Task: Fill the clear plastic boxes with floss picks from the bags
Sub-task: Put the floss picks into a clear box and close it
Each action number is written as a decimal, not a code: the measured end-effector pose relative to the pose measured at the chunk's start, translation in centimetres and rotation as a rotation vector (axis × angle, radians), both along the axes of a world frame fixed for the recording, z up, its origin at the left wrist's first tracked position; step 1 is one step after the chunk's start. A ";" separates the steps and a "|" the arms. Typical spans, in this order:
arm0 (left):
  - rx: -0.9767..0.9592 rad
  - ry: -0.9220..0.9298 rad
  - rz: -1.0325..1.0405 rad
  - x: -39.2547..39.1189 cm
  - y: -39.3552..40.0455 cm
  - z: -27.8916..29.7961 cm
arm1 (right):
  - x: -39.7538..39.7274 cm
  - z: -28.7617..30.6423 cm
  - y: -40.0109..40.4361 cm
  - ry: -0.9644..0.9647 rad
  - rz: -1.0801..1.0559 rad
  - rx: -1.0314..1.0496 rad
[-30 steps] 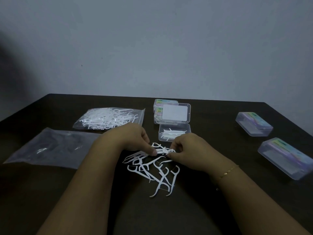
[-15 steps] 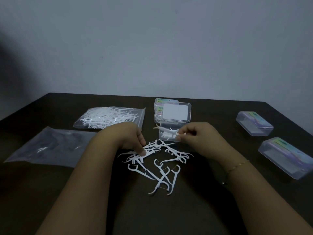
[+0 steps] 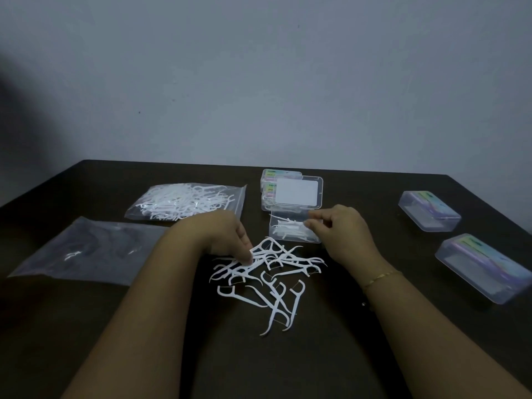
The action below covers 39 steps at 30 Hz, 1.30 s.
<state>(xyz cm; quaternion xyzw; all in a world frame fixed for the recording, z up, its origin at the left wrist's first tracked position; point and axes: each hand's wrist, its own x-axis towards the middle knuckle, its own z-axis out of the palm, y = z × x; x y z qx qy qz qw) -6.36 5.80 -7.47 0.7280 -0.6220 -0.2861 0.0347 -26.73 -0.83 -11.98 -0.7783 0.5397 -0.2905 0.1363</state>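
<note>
The right hand (image 3: 344, 234) has moved up from the pile of loose floss picks (image 3: 267, 277) to the open clear box (image 3: 295, 228), at about 1 o'clock from the pile. A moment ago it was pinching picks at the pile; now its fingers are bent over the box, and I cannot tell if it still holds a pick or has let go. That looks like one more little bunch going into the box, which holds only a few picks so far. The left hand (image 3: 227, 240) stays at the pile's 10 o'clock edge, fingertips pressing on the picks. The full bag (image 3: 187, 204) lies at 11 o'clock and the nearly empty bag (image 3: 92, 251) at 9 o'clock. Two shut boxes (image 3: 429, 211) sit at 3 o'clock.
</note>
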 end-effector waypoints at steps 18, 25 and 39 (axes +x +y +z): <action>-0.347 0.206 0.179 -0.2 -0.4 0.1 | 0.2 -0.7 -0.6 -0.061 -0.012 0.072; -0.324 0.209 0.182 0.2 -0.5 -0.3 | 0.2 -0.5 -0.3 -0.052 -0.009 0.073; -0.676 0.358 0.074 -2.5 -1.1 -1.0 | 0.9 0.9 1.7 -0.279 0.182 0.003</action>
